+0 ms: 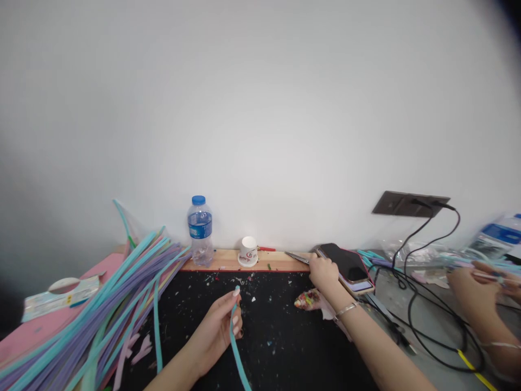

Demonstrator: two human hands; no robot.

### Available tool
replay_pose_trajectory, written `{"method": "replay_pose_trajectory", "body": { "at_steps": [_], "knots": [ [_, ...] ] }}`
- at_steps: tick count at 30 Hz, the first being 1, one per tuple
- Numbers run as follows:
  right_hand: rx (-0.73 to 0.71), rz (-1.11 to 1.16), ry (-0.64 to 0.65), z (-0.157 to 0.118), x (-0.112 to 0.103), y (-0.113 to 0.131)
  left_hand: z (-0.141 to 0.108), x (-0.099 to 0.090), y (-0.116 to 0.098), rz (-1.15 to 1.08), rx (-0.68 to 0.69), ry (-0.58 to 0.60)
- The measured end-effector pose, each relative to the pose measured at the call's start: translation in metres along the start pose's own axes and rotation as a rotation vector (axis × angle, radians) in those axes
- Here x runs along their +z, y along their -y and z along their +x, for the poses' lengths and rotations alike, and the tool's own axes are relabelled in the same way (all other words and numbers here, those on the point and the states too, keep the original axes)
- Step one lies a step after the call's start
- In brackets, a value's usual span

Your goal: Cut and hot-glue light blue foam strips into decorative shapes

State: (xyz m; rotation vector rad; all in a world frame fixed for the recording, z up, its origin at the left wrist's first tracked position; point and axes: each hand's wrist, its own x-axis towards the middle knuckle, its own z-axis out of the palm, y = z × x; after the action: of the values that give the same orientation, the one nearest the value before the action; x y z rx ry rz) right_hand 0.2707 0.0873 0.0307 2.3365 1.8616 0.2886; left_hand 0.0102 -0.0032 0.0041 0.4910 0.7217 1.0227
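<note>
The turquoise strip [235, 343] is pinched in my curled left hand [217, 325] over the black mat [285, 353], open room to its right. It's narrow and gently bowed, its near end cut off. At the far wooden edge [224, 259] my right hand [324, 272] curls over scissors [299, 258], partly hiding them; whether it grips, I can't tell.
</note>
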Motion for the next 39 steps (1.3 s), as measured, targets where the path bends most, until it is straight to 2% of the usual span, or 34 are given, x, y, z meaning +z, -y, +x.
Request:
{"method": "replay_pose_trajectory", "body": {
  "at_steps": [8, 13, 19, 22, 26, 27, 29, 31, 33, 36, 39],
  "knots": [
    [0.039, 0.062, -0.054, 0.006, 0.007, 0.004, 0.001, -0.003, 0.001, -0.014, -0.008, 0.019],
    [-0.078, 0.168, -0.190, -0.003, 0.003, 0.003, 0.002, -0.004, 0.001, -0.015, -0.014, 0.024],
    [-0.301, 0.402, -0.306, -0.004, -0.025, 0.006, 0.002, -0.005, 0.001, -0.006, 0.000, 0.027],
    [-0.347, 0.551, -0.346, -0.011, -0.046, 0.007, 0.002, -0.005, 0.000, -0.011, 0.008, 0.050],
    [-0.350, 0.772, -0.352, -0.039, -0.068, 0.012, 0.000, -0.005, -0.001, -0.017, 0.019, 0.083],
    [-0.361, 0.862, -0.327, -0.049, -0.071, 0.015, 0.000, -0.005, -0.001, -0.005, 0.027, 0.081],
    [-0.332, 1.411, -0.096, -0.068, -0.072, 0.026, -0.002, -0.003, -0.001, 0.043, 0.043, 0.077],
    [-0.251, 1.763, 0.154, -0.086, -0.069, 0.039, -0.005, -0.001, 0.001, 0.118, 0.043, 0.091],
    [-0.182, 1.977, 0.345, -0.098, -0.064, 0.051, -0.007, 0.000, 0.002, 0.198, 0.033, 0.111],
    [-0.077, 2.214, 0.475, -0.108, -0.056, 0.059, -0.006, -0.003, 0.002, 0.251, 0.040, 0.123],
    [-0.075, 2.414, 0.636, -0.114, -0.049, 0.056, -0.004, -0.007, 0.000, 0.166, 0.042, 0.114]
  ]
}}
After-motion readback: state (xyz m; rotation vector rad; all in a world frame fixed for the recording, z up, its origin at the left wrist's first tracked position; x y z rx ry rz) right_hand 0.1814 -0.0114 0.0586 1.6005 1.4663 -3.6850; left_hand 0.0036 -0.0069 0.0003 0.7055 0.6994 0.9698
